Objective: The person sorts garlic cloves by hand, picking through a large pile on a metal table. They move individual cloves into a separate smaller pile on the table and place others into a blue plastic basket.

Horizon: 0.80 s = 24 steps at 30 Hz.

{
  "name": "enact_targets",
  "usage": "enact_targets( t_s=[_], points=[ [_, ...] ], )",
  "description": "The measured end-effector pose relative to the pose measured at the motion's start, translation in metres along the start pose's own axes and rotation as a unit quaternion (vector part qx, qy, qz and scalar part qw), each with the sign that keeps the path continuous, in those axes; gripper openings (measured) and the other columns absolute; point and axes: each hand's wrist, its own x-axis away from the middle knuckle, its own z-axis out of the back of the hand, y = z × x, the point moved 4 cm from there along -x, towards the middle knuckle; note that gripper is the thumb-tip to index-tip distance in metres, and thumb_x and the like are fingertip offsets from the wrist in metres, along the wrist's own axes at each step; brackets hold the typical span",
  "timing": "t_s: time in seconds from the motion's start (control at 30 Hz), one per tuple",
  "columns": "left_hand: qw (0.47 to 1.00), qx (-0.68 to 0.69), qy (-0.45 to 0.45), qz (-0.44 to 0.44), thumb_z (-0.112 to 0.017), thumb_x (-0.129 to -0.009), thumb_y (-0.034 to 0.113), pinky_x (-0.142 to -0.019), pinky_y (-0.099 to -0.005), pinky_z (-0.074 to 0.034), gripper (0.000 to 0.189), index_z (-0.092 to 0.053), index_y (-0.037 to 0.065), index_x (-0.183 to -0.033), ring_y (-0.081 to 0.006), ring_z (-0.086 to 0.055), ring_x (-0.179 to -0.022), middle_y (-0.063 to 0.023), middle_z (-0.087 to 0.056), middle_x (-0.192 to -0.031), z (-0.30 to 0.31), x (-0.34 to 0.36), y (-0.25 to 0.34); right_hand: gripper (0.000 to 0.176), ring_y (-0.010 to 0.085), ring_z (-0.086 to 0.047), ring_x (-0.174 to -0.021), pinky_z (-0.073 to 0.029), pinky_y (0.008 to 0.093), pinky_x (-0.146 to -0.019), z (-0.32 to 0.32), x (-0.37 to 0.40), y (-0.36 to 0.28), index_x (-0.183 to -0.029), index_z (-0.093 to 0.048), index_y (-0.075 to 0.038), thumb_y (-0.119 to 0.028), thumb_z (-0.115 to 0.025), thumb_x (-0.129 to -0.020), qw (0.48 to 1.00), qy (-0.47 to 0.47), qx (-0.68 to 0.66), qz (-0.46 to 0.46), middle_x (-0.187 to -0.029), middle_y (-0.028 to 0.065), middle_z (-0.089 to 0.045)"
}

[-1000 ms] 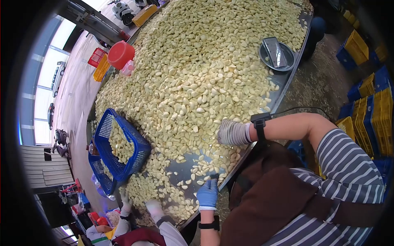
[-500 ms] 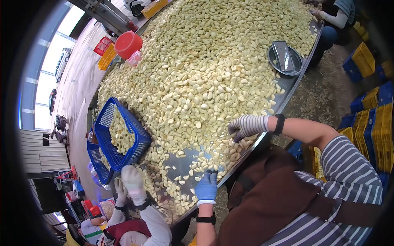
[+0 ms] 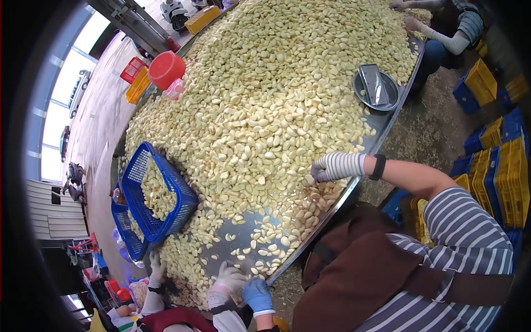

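My right hand [image 3: 336,167], in a striped glove, rests at the near side of the pale peeled cloves [image 3: 265,122]. Its fingers are curled down, and what they hold is hidden among the cloves. My left hand [image 3: 258,296], in a blue glove, is at the table's near edge by some scattered cloves, its fingers bent together and their contents hidden. Right beside it is a co-worker's white-gloved hand [image 3: 229,279]. That person's other hand [image 3: 157,266] is below the blue baskets.
A blue basket [image 3: 185,207] with cloves stands on the left. A metal bowl [image 3: 391,99] holding a phone [image 3: 373,83] sits at the metal table's edge [image 3: 381,130]. Beyond are a red tub [image 3: 166,70], stacked crates [image 3: 511,182] and another person's hand [image 3: 412,24].
My left hand has moved down and left along the table edge. The nearby co-worker's hand has come right, beside it. My right hand stays near the same cloves. The whole view has shifted slightly.
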Motion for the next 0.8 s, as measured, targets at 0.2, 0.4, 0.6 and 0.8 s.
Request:
enact_targets(
  t_s=[0.2,0.4,0.6,0.8],
  points=[
    [0.971,0.210,0.053,-0.098,-0.068,-0.077,0.017,-0.077,-0.0401,-0.051,0.017,-0.069,0.010,-0.093,-0.0338,-0.063,-0.086,-0.0149,-0.062,-0.111,0.045,-0.134,0.143,0.014,0.0278,-0.062,-0.070,-0.047,0.0405,-0.060,-0.050,-0.023,-0.050,-0.075,-0.069,-0.007,-0.017,-0.062,-0.067,0.796,0.063,0.559,0.221,-0.074,0.0108,-0.062],
    [0.980,0.067,-0.101,-0.159,-0.070,-0.073,0.032,-0.092,-0.0408,-0.044,0.026,-0.070,0.018,-0.094,-0.0311,-0.055,-0.109,-0.0117,-0.055,-0.125,0.011,-0.166,0.147,0.014,0.0275,-0.061,-0.061,-0.045,0.0405,-0.056,-0.078,-0.043,-0.015,-0.072,-0.067,-0.007,-0.018,-0.060,-0.071,0.793,0.018,0.579,0.188,-0.066,0.0080,-0.062],
    [0.932,-0.299,-0.118,0.170,-0.065,-0.076,0.035,-0.088,-0.0412,-0.046,0.032,-0.070,0.012,-0.097,-0.0299,-0.058,-0.103,-0.0149,-0.059,-0.116,0.043,-0.145,0.019,0.011,0.0291,-0.066,-0.070,-0.051,0.0391,-0.061,-0.081,-0.041,-0.010,-0.071,-0.069,-0.006,-0.014,-0.067,-0.064,0.819,0.052,0.548,0.161,-0.069,0.0101,-0.065],
    [0.992,0.094,0.001,-0.087,-0.068,-0.075,0.021,-0.077,-0.0411,-0.050,0.021,-0.068,0.013,-0.095,-0.0310,-0.061,-0.089,-0.0126,-0.060,-0.106,0.016,-0.217,0.138,0.014,0.0325,-0.064,-0.069,-0.051,0.0419,-0.063,-0.060,-0.045,-0.031,-0.079,-0.068,-0.005,-0.011,-0.062,-0.069,0.911,-0.010,0.400,0.100,-0.070,0.0144,-0.065]
  ],
)
